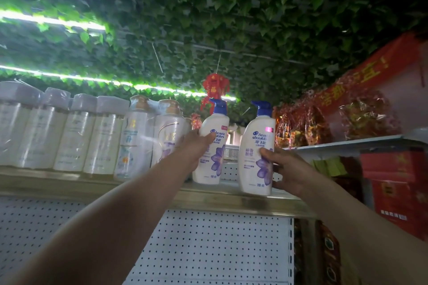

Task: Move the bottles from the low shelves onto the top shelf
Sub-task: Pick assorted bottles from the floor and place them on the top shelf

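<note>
Overhead: green ivy leaves [231, 18] carpet the ceiling, two bright light strips [58, 21] cutting through them, and a red hanging ornament [214, 87] dangles behind the shelf.
Left bottle: I've got the white pump bottle with a blue pump head and purple flower label [212, 146] standing upright on the beige top shelf [231, 199], set back from the front edge.
Left hand: my left hand [196, 143] is wrapped round that bottle's left side, thumb across the label, fingers behind it.
Right bottle: the second white pump bottle with blue pump and purple flower [258, 150] sits nearer the front edge, leaning a touch; I can't tell whether its base is fully down.
Right hand: my right hand [289, 169] grips it from the right, thumb pressed on the front label, fingers curled behind.
Gap: the two bottles are near each other, not touching.
Neighbours: a row of pale shrink-wrapped bottles [69, 132] fills the shelf to the left, the nearest just beside my left hand.
Below: white perforated back panel [220, 250].
Right side: crinkly red and gold foil gift packs [312, 122], a red banner with yellow characters [370, 69], red boxes [398, 187] stacked lower.
</note>
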### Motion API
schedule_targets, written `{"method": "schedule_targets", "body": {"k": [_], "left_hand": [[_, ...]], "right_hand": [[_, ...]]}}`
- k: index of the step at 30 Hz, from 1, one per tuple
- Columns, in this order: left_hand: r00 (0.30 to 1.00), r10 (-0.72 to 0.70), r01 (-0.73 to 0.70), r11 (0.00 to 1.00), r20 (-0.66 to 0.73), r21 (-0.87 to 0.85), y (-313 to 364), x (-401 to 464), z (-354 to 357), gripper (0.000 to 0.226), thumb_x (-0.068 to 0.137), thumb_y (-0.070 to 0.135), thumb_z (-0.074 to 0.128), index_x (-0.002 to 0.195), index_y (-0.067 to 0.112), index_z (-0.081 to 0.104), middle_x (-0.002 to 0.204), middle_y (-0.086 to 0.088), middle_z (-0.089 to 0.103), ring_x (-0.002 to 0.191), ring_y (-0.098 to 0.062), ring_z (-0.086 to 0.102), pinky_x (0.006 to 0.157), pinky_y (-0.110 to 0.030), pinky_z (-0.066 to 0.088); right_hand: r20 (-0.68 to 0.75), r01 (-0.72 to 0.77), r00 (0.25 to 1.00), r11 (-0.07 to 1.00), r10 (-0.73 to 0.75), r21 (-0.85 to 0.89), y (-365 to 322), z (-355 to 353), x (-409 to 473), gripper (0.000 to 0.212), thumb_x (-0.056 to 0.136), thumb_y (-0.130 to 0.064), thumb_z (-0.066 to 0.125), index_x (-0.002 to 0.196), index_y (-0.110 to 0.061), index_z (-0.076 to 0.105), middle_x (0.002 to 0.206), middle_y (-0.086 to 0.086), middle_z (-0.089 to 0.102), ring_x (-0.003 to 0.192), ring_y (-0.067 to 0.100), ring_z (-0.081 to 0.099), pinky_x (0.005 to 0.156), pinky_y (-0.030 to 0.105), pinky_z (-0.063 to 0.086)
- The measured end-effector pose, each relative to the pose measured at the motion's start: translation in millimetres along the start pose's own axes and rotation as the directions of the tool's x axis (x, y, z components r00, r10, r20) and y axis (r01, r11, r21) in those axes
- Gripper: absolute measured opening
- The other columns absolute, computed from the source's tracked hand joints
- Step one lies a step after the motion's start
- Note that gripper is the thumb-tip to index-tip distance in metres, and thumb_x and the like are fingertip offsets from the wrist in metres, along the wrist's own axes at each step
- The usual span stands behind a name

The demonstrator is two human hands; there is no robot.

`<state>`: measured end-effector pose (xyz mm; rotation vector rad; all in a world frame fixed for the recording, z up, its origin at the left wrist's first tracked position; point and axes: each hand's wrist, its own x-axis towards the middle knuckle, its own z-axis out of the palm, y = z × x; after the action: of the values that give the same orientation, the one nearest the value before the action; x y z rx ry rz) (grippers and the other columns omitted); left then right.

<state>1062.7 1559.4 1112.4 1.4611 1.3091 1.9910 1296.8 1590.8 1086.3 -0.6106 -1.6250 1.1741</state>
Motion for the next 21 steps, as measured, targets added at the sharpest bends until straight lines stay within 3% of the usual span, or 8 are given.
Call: {"method": "schedule_targets", "body": {"k": [2, 6, 13, 17, 21], "left_hand": [[1.000, -0.016, 0.016, 1.000, 0.010, -0.014, -4, 2, 3, 0.028, 0.097, 0.019, 0.064, 0.116, -0.001, 0.062, 0.096, -0.015, 0.071, 0.071, -0.021, 0.065, 0.057, -0.027, 0.049], [0.999, -0.047, 0.047, 0.998, 0.013, -0.048, -10, 8, 4, 0.037, 0.097, 0.020, 0.064, 0.126, 0.000, 0.055, 0.109, -0.018, 0.071, 0.079, -0.023, 0.067, 0.058, -0.029, 0.049], [0.995, -0.090, 0.092, 0.995, 0.051, -0.035, -19, 13, -1, 0.023, 0.101, 0.019, 0.059, 0.112, 0.000, 0.061, 0.089, -0.015, 0.070, 0.067, -0.024, 0.065, 0.056, -0.030, 0.054], [0.994, -0.087, 0.090, 0.996, 0.070, -0.030, -20, 12, -2, 0.030, 0.101, 0.023, 0.059, 0.113, -0.004, 0.061, 0.095, -0.022, 0.071, 0.070, -0.029, 0.066, 0.061, -0.033, 0.056], [0.996, -0.079, 0.080, 0.996, 0.048, -0.026, -27, 17, -1, 0.043, 0.096, 0.034, 0.065, 0.120, 0.000, 0.058, 0.103, -0.022, 0.071, 0.081, -0.035, 0.068, 0.076, -0.049, 0.059]], "right_hand": [[0.007, -0.006, 1.000, 1.000, 0.006, -0.011, 0, -2, 2, 0.016, 0.091, -0.028, 0.072, 0.099, -0.015, 0.067, 0.073, 0.011, 0.067, 0.054, 0.017, 0.063, 0.076, 0.039, 0.054], [-0.005, 0.005, 1.000, 1.000, -0.005, -0.002, -1, -4, 7, 0.019, 0.092, -0.027, 0.072, 0.106, -0.015, 0.068, 0.073, 0.011, 0.066, 0.053, 0.016, 0.062, 0.079, 0.040, 0.053], [-0.002, 0.010, 1.000, 1.000, -0.010, -0.015, -4, 1, 17, 0.017, 0.091, -0.028, 0.073, 0.097, -0.013, 0.068, 0.070, 0.010, 0.066, 0.060, 0.020, 0.063, 0.081, 0.041, 0.054], [0.007, 0.005, 1.000, 1.000, -0.005, -0.004, -3, 9, 25, 0.018, 0.091, -0.029, 0.073, 0.100, -0.015, 0.068, 0.071, 0.009, 0.068, 0.064, 0.020, 0.064, 0.084, 0.043, 0.054], [0.031, 0.002, 1.000, 1.000, -0.002, 0.018, 0, 20, 29, 0.024, 0.091, -0.030, 0.073, 0.107, -0.013, 0.067, 0.072, 0.009, 0.067, 0.058, 0.019, 0.062, 0.086, 0.044, 0.053]]}}
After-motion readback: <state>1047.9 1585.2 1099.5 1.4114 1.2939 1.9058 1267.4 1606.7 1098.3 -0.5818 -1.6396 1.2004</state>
